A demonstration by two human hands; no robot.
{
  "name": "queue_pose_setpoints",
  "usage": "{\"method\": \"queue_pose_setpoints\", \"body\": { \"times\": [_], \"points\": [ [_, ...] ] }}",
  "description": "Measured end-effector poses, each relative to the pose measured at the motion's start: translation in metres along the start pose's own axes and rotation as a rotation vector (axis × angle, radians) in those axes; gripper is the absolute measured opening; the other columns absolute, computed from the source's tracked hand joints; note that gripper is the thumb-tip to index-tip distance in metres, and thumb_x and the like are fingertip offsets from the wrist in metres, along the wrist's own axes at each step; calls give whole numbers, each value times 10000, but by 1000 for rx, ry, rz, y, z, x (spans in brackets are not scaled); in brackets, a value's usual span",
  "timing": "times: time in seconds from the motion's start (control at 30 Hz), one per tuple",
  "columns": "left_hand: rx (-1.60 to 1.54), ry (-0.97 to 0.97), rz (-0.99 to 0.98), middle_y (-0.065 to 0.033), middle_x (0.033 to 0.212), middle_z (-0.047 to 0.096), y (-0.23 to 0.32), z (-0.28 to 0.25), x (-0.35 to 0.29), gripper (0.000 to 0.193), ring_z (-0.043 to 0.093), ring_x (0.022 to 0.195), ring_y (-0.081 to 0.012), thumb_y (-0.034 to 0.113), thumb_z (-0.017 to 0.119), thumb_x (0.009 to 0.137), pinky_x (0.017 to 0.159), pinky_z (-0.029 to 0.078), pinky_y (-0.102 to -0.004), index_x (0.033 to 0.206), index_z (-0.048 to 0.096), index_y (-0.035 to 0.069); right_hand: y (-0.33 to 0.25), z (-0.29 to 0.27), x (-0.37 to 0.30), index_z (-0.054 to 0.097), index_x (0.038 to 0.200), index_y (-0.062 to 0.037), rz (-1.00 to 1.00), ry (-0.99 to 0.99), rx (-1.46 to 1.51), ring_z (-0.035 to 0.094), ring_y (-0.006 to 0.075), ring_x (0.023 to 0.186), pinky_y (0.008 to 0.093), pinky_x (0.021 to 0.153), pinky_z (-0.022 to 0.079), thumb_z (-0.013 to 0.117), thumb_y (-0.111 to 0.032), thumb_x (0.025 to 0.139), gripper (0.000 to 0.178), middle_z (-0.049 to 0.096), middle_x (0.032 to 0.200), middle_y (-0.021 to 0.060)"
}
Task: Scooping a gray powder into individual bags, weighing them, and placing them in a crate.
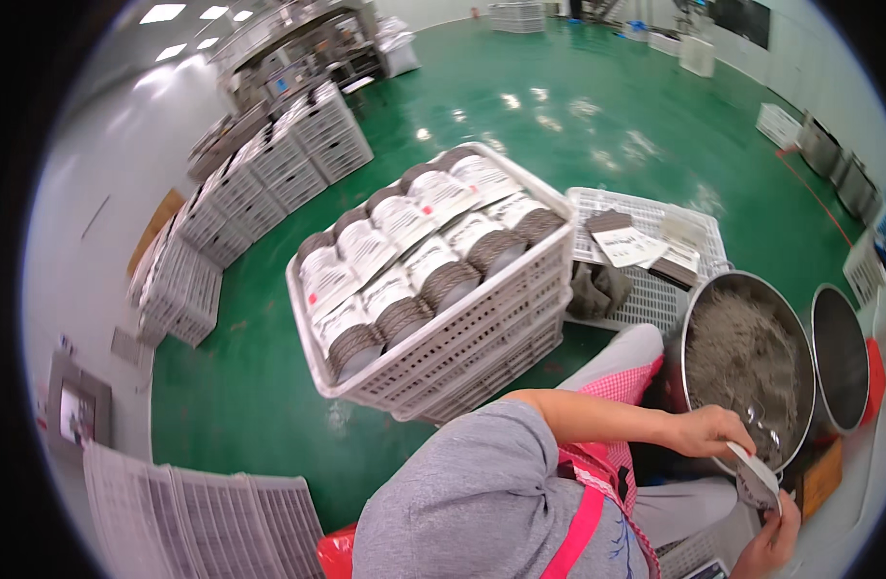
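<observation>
At the lower right, my left hand (708, 431) is closed on one end of a white packet with grey print (755, 480). My right hand (771, 540) grips its other end, nearer the lower edge. The packet is curved between the two hands, beside the near rim of a big round metal pot (692, 359). Inside the pot lies a heap of grey-brown shredded material (742, 347), with something clear and shiny (766, 439) on it close to my left hand. Whether anything is inside the packet cannot be made out.
Stacked white crates (443, 338) ahead hold rows of white-labelled packs (404, 222). Beside them, a low white crate (646, 304) carries loose packets and a dark bag (597, 289). Another metal pot (839, 357) stands at right. More crates (255, 183) line the left wall.
</observation>
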State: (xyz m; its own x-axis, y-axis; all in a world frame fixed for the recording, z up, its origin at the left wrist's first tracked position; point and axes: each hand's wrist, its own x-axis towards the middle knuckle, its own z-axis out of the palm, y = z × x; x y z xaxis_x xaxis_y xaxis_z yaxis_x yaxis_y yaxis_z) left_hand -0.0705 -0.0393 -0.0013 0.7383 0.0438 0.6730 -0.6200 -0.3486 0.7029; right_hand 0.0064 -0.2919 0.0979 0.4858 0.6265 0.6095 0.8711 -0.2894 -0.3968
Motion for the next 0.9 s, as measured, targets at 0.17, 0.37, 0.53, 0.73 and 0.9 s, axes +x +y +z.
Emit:
{"method": "queue_pose_setpoints", "body": {
  "times": [0.17, 0.37, 0.53, 0.73, 0.9],
  "points": [
    [171, 379, 14, -106, 1033, 709, 63, -89, -27, 195, 677, 903, -253, 101, 641, 915, 812, 535, -362, 1091, 716, 58, -43, 71, 66, 678, 1098, 30, -128, 12, 467, 638, 185, 834, 267, 650, 499, 512, 119, 924, 257, 699, 1046, 122],
    [435, 386, -228, -139, 830, 669, 143, -169, -55, 171, 648, 693, -213, 126, 598, 969, 627, 515, -334, 1021, 680, -15, -88, 148, 117, 668, 1078, 32, 21, -95, 795, 569, 81, 731, 225, 635, 468, 577, -3, 974, 143, 671, 965, 59],
    [451, 511, -202, -88, 813, 677, 157, -195, -60, 183, 618, 715, -107, 132, 578, 994, 633, 501, -281, 1031, 681, -14, -104, 199, 124, 637, 1157, 24, 165, -334, 1179, 611, 107, 950, 266, 837, 489, 593, -56, 981, 198, 679, 1070, 61],
    [11, 611, -248, 20, 873, 678, 124, -207, -38, 254, 579, 787, -40, 187, 558, 1031, 678, 486, -222, 1070, 693, -24, -126, 202, 106, 637, 1108, 62, 133, -599, 995, 664, 141, 780, 282, 685, 526, 594, -93, 975, 208, 712, 948, 84],
    [-34, 589, -393, -71, 1059, 679, 80, -209, -26, 325, 600, 962, -112, 193, 571, 1012, 844, 486, -290, 1252, 599, -24, -123, 208, 126, 660, 866, 70, 16, -325, 748, 624, 151, 558, 311, 533, 472, 519, -180, 1031, 330, 653, 654, 96]
  ]
}}
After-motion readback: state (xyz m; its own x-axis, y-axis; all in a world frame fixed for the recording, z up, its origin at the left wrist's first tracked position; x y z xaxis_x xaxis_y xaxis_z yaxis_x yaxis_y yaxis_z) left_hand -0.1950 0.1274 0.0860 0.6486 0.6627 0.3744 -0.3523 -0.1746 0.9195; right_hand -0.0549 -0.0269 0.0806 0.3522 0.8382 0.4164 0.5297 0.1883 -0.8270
